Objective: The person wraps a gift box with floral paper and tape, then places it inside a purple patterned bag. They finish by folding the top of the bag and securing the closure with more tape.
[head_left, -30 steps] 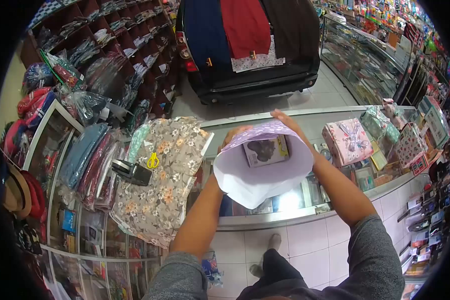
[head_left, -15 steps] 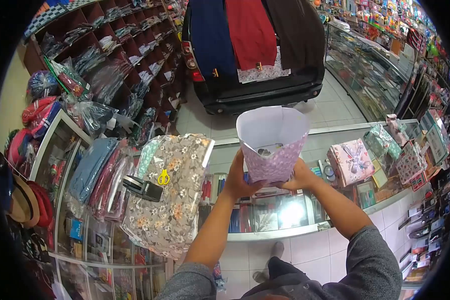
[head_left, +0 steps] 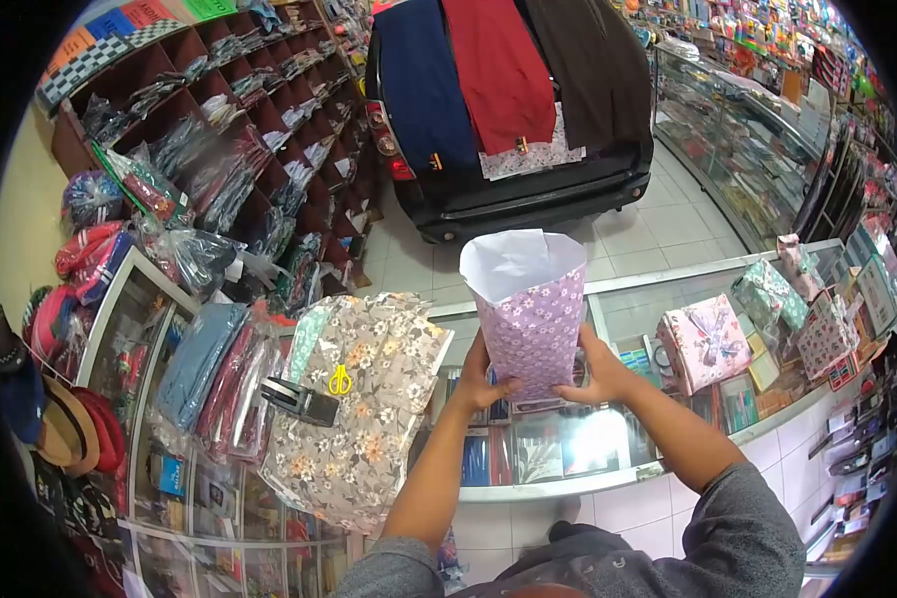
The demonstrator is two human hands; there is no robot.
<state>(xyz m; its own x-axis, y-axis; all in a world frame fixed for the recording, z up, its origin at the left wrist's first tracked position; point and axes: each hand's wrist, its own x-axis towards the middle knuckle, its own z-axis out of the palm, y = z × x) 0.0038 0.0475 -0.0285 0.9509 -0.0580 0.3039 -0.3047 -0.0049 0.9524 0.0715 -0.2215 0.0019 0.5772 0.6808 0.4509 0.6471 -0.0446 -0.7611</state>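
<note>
One floral paper pouch (head_left: 533, 334), upright over the glass worktop (head_left: 543, 491); left hand (head_left: 479, 382) and right hand (head_left: 605, 374) clamp its lower sides, apparently for steadiness (mouth unobstructed). Yellow scissors (head_left: 340, 379), tape dispenser (head_left: 314, 406): atop patterned sheets (head_left: 369, 439), perhaps as weights.

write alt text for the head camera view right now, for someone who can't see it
Two bare hands, left and right, hold an upright, open-topped purple floral paper bag above a glass display counter. To the left, yellow-handled scissors and a black tape dispenser lie on grey-brown floral paper; to the right sits a pink wrapped gift box.
</note>
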